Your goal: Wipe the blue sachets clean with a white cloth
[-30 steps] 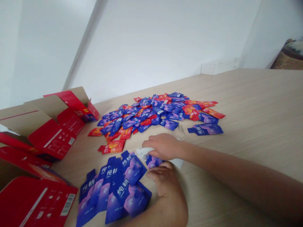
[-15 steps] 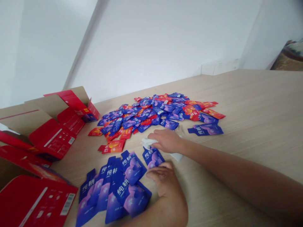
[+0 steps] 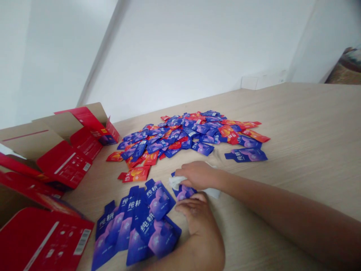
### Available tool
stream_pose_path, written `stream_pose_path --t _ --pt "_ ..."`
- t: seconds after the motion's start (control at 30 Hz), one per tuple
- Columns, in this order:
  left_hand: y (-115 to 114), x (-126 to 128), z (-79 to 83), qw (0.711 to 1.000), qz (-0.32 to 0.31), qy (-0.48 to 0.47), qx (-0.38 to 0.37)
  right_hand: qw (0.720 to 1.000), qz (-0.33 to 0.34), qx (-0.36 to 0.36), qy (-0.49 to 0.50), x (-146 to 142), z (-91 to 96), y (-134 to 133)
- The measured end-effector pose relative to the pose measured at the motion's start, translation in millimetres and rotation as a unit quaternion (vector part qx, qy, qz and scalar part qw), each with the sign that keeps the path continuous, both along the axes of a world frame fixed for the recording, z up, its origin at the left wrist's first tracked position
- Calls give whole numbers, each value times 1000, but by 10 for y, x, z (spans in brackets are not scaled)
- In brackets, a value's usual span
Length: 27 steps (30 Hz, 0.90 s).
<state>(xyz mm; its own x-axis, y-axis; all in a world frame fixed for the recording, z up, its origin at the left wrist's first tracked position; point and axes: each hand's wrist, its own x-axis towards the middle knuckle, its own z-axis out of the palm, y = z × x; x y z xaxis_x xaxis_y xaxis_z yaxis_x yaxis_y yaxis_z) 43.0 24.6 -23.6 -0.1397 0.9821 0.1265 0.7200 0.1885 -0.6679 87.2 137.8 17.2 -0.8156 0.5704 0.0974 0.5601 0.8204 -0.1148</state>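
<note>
The blue-and-purple pouch [image 3: 185, 192] lies on the counter [image 3: 299, 150] between the two hands, just right of an overlapping group of blue pouches [image 3: 164, 236]. The left hand [image 3: 193, 210] has its fingers curled at the pouch's lower edge; whether they pinch the film or only pin it down I cannot tell. The right hand [image 3: 196, 175] is closed on a bunched white tissue [image 3: 176, 182], which covers part of the pouch's upper half; more white material shows by the wrist. The step in hand looks like wiping the pouch face, and that goes best with the left hand bearing firmly on the bottom edge while the right strokes away from it, toward the narrow neck, so that the film is drawn taut rather than pushed into creases. Light, even pressure suits a soft pouch like this, since squeezing the middle could make it skid or strain its seal. Folding the loose tissue into a flat pad under the fingertips would give better contact and stop it trailing. The left forearm passes close to the overlapping group, so a low, steady elbow is wise there. The mixed heap of blue and red-orange pouches [image 3: 180, 131] lies beyond the right hand, and the open red cartons [image 3: 60, 241] stand well to the left.
</note>
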Motion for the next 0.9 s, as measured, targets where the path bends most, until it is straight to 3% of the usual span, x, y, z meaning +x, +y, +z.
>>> stream_pose_path --t 0.17,0.3,0.43,0.6,0.73,0.9 --pt "11 -7 -17 999 6 -49 0 999 -34 12 30 55 100 44" --pt "13 -16 7 998 -7 -58 2 998 51 0 36 10 194 -88" --pt "9 -19 18 999 -5 -49 15 994 103 -23 -18 -35 145 -150" --pt "-13 -16 18 998 -13 -59 13 999 36 -12 -9 0 23 -7" --pt "-25 -14 18 998 -4 -57 21 1000 -21 7 -2 62 65 78" --pt "-22 -25 58 1000 -18 -21 6 999 39 1 29 25 203 -56"
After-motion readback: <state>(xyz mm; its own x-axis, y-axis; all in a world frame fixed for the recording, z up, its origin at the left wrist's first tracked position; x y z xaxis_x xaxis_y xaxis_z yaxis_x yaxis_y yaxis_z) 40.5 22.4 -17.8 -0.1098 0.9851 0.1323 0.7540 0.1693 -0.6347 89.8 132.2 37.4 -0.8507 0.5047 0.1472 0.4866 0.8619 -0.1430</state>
